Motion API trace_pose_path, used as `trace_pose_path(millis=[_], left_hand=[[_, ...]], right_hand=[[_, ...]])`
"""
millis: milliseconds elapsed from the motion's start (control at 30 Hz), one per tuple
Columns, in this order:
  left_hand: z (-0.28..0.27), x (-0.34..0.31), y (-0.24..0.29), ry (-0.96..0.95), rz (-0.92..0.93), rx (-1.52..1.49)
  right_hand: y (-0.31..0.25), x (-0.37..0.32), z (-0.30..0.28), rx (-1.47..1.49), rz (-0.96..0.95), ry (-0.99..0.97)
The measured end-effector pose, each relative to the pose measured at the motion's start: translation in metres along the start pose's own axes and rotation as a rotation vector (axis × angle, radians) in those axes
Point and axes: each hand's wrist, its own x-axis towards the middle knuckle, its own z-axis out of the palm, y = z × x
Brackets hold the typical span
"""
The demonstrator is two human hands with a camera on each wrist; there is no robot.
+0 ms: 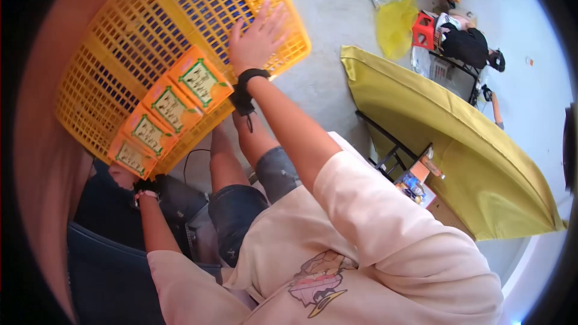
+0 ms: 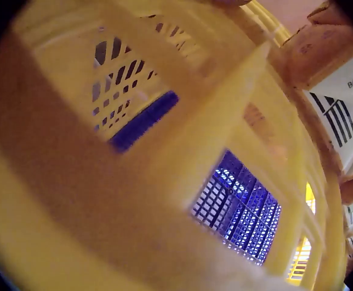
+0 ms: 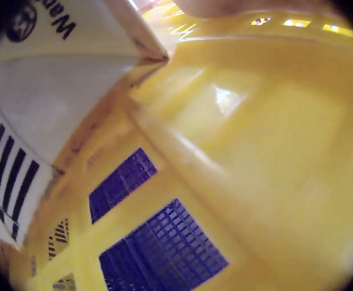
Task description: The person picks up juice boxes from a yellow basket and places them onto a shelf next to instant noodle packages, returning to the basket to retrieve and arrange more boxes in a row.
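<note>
Starting with the head view, four orange boxes [image 1: 174,111] stand in one row inside a yellow basket [image 1: 295,0], along its near side. Each carries a white label in a green frame, with dark characters too small to read reliably and an orange fruit printed beside it. The label faces turn toward the camera. The row's long axis runs slantwise from lower left to upper right, and neighbouring boxes sit close together. The right hand [image 1: 259,39] lies over the basket lattice just past the upper end of the row, its fingers straight and spread, gripping nothing. The left hand [image 1: 123,176] is at the lower end, by the last box; its fingers are largely hidden, so whether it grips cannot be told. Free room on the lattice extends from the row toward the far side; pale floor [image 1: 325,30] lies beyond the basket's right-hand edge.

Left wrist view: the basket wall fills most of the frame, and a blue mesh [image 2: 240,209] shows through its gaps. Boxes line the right margin; "B4" is legible on a white panel, with thick black bars nearby. Hand contact cannot be judged here.

Right wrist view: a white box panel at left bears black bars, a round emblem and lettering beginning "Wa". Its corner sits close to the smooth basket wall.
</note>
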Motion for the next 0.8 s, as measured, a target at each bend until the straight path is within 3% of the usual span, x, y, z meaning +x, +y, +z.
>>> trace_pose_path(millis=[67,100,267,300,500,533,567,600,800], left_hand=[[0.000,-0.028,0.052,0.296,0.515,1.133],[0.006,-0.034,0.054,0.279,0.519,1.118],[-0.006,-0.008,0.026,0.151,0.182,0.773],[-0.012,0.011,-0.015,0.127,0.286,0.692],[-0.016,0.013,-0.003,0.126,0.198,0.623],[-0.016,-0.021,0.015,0.128,0.183,0.610],[-0.017,0.008,0.010,0.130,0.169,0.596],[-0.022,-0.025,0.026,0.132,0.154,0.584],[-0.002,-0.015,0.057,0.182,0.041,0.505]], right_hand=[[-0.002,-0.001,-0.002,0.011,0.008,-0.008],[-0.001,0.000,-0.002,0.033,0.011,-0.020],[-0.001,0.002,-0.007,0.007,0.029,-0.047],[-0.002,0.002,-0.007,0.011,0.031,-0.056],[-0.002,0.003,-0.008,0.029,0.034,-0.073],[-0.003,0.003,-0.008,0.018,0.033,-0.071],[-0.003,0.003,-0.008,0.008,0.033,-0.067],[-0.003,0.003,-0.008,0.009,0.035,-0.069],[-0.005,0.003,-0.005,-0.050,0.036,-0.066]])
